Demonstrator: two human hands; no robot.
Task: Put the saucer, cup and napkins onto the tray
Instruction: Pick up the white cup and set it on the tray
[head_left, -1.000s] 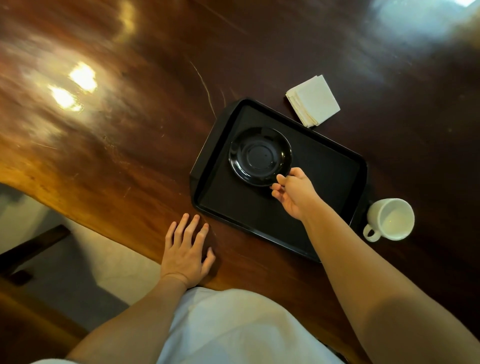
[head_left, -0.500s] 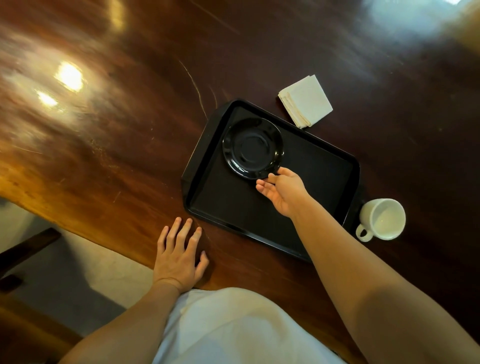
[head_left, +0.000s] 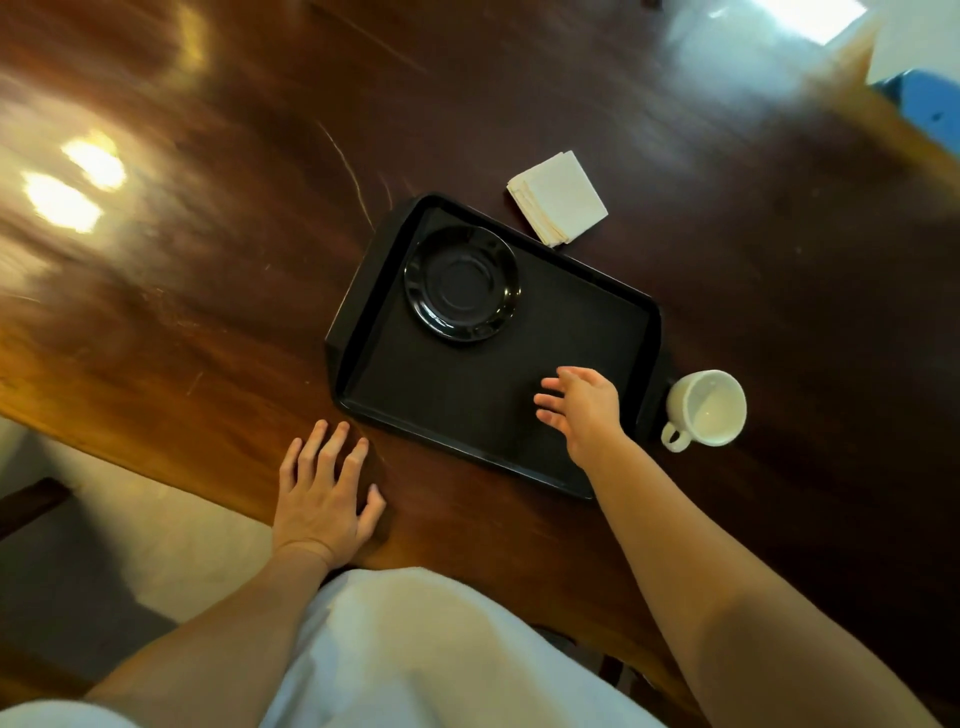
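Head view: your right hand (head_left: 584, 408) has let go of the saucer (head_left: 461, 283) and pulled back empty, fingers spread, over the tray (head_left: 363, 291). Saucer's placed, so the cup (head_left: 706, 408) and napkins (head_left: 558, 198) remain; your left hand (head_left: 324, 493) stays flat on the table (head_left: 208, 338).

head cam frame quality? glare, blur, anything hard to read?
Head view: bright glare spots on the glossy table at left and top right; far edges smeared by motion blur and wide-angle stretch. Black saucer on black tray is low contrast, legible mostly by rim highlights. White cup and napkins stand out clearly. Right hand slightly soft; left hand sharp.
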